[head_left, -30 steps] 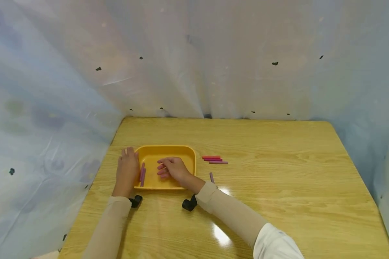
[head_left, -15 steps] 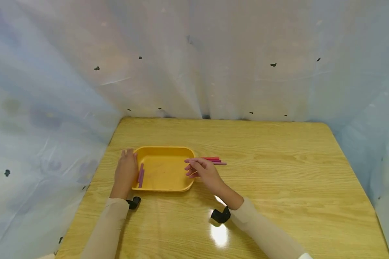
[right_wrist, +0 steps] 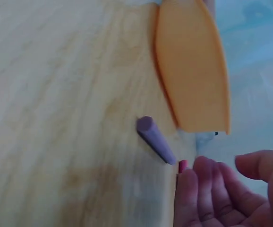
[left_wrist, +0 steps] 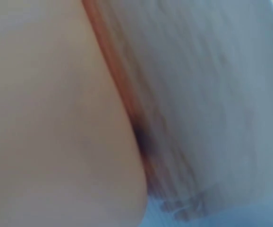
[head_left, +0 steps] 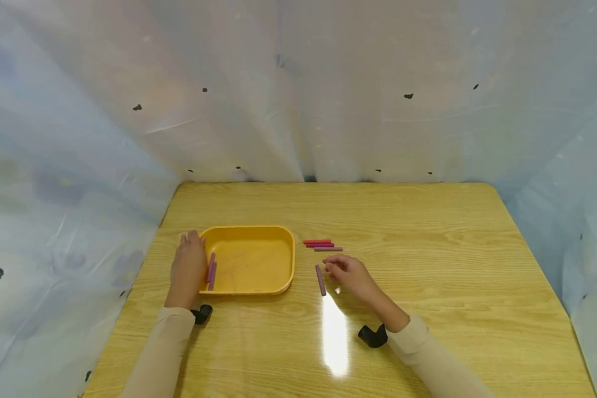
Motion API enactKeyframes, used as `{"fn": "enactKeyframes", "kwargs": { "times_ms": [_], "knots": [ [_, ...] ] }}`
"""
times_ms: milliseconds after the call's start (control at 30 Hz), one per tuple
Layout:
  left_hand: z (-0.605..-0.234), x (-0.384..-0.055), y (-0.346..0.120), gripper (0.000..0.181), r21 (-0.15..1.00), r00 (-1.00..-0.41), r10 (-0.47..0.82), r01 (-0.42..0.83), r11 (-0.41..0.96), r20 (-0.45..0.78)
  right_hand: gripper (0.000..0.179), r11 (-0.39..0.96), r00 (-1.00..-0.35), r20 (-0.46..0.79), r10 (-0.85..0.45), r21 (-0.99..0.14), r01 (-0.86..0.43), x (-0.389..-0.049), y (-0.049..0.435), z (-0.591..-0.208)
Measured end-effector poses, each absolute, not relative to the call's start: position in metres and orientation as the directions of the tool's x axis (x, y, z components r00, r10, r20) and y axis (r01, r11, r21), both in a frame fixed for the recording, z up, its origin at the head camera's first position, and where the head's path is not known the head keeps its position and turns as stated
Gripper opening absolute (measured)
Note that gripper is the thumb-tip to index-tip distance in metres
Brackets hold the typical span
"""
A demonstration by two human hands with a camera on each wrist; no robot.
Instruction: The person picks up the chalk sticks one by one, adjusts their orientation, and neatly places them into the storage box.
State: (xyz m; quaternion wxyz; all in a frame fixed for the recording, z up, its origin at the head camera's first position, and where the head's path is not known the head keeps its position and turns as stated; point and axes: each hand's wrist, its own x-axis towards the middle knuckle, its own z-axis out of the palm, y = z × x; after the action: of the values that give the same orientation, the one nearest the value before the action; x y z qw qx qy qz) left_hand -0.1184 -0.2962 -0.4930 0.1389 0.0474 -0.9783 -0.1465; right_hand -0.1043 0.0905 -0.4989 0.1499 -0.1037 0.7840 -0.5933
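Observation:
A yellow tray stands on the left part of the table, with two purple sticks along its left wall. My left hand rests against the tray's outer left side, fingers pointing away from me. To the right of the tray, a single purple chalk-like stick lies on the table. My right hand hovers just right of that stick, fingers loosely bent and holding nothing. In the right wrist view, the thumb stands apart from the fingers, and the purple stick lies beyond the fingertips. The left wrist view is mostly blurred skin.
Behind the lone stick lies a small group: a red stick, a magenta stick and a mauve stick, side by side. Pale plastic sheeting surrounds the wooden table. Black camera mounts sit on the wrists.
My right hand has moved right, from over the tray, past its right rim, to beside the lone purple stick. My left hand stays at the tray's left side. The view has shifted slightly.

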Motion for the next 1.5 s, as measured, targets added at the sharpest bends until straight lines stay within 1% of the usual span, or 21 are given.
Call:
{"fn": "enactKeyframes", "kwargs": {
  "times_ms": [100,167,400,600,800,900,1100,1300,1500],
  "knots": [
    [-0.493,-0.119,-0.296,0.035,0.285,-0.956,-0.124,-0.045,0.957,0.266,0.024,0.380,-0.934,-0.116,-0.339,-0.925,-0.023,-0.102,0.089,-0.504],
    [-0.494,-0.119,-0.295,0.034,0.275,-0.953,-0.113,-0.033,0.961,0.281,0.021,0.425,-0.933,-0.124,-0.337,-0.905,-0.034,-0.101,0.088,-0.505],
    [-0.496,-0.121,-0.292,0.032,0.252,-0.938,-0.091,-0.004,0.968,0.334,0.015,0.501,-0.936,-0.148,-0.321,-0.865,-0.035,-0.100,0.084,-0.505],
    [-0.494,-0.121,-0.291,0.036,0.234,-0.947,-0.090,-0.016,0.972,0.309,0.011,0.571,-0.940,-0.139,-0.312,-0.818,-0.069,-0.099,0.080,-0.502],
    [-0.495,-0.121,-0.293,0.038,0.226,-0.944,-0.079,-0.005,0.974,0.320,0.014,0.653,-0.943,-0.129,-0.306,-0.750,-0.108,-0.102,0.077,-0.503],
    [-0.496,-0.121,-0.293,0.036,0.227,-0.943,-0.077,-0.002,0.974,0.324,0.016,0.676,-0.941,-0.136,-0.309,-0.728,-0.117,-0.102,0.075,-0.503],
    [-0.495,-0.122,-0.293,0.041,0.246,-0.957,-0.098,-0.029,0.969,0.273,0.020,0.705,-0.940,-0.141,-0.310,-0.698,-0.128,-0.102,0.072,-0.503],
    [-0.496,-0.122,-0.295,0.039,0.249,-0.951,-0.107,-0.033,0.968,0.290,0.023,0.708,-0.928,-0.160,-0.336,-0.693,-0.136,-0.101,0.069,-0.500],
    [-0.495,-0.121,-0.294,0.046,0.279,-0.964,-0.125,-0.057,0.959,0.235,0.024,0.724,-0.925,-0.176,-0.338,-0.676,-0.136,-0.104,0.068,-0.501]
  ]
}}
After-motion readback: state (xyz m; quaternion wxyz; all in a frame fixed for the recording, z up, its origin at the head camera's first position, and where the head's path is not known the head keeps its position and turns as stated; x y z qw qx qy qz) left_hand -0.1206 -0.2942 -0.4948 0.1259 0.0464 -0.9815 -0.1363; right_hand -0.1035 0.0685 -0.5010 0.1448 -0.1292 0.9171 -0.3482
